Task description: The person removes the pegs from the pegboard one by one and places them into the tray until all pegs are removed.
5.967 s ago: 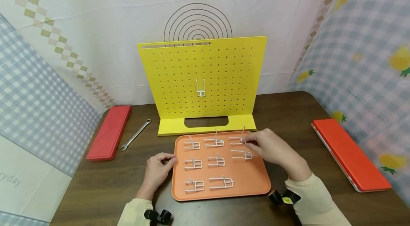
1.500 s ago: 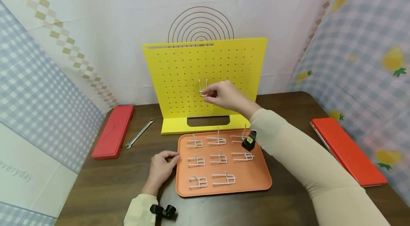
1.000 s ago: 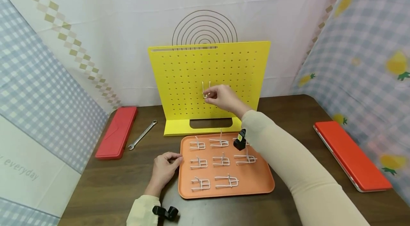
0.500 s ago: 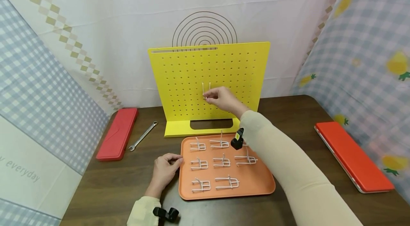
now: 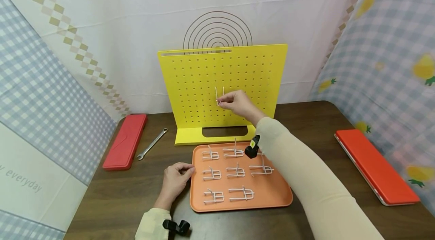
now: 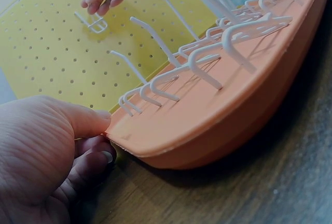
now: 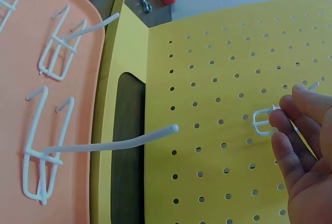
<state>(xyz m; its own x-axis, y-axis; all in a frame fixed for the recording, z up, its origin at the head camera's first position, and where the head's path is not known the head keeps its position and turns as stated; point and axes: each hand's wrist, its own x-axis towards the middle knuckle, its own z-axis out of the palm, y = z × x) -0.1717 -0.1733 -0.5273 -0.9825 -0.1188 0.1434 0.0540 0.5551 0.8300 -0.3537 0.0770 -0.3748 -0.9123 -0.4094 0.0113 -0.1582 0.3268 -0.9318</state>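
Note:
A white wire pegboard hook [image 5: 216, 95] hangs on the upright yellow pegboard [image 5: 187, 75]. My right hand [image 5: 239, 104] pinches this hook between thumb and fingers. In the right wrist view, its wire frame [image 7: 260, 123] lies against the holes, and the fingertips partly cover its projecting prong. Below the board sits an orange tray [image 5: 272, 196] holding several similar white hooks [image 5: 242, 193]. My left hand [image 5: 175, 181] pinches the tray's left rim, as the left wrist view shows, with the thumb [image 6: 91, 120] on top. The right sleeve hides part of the tray's upper right.
A wrench [image 5: 152, 144] and a red case [image 5: 125, 141] lie on the brown table [image 5: 112, 194] to the left. At the right is a flat orange-red case [image 5: 375, 166]. Patterned cloth [image 5: 136, 24] hangs behind and at both sides.
Six seconds ago my right hand was at a hook in the tray's upper right; it then moved up to the pegboard hook. Over the last second it barely moves. The left hand stays put.

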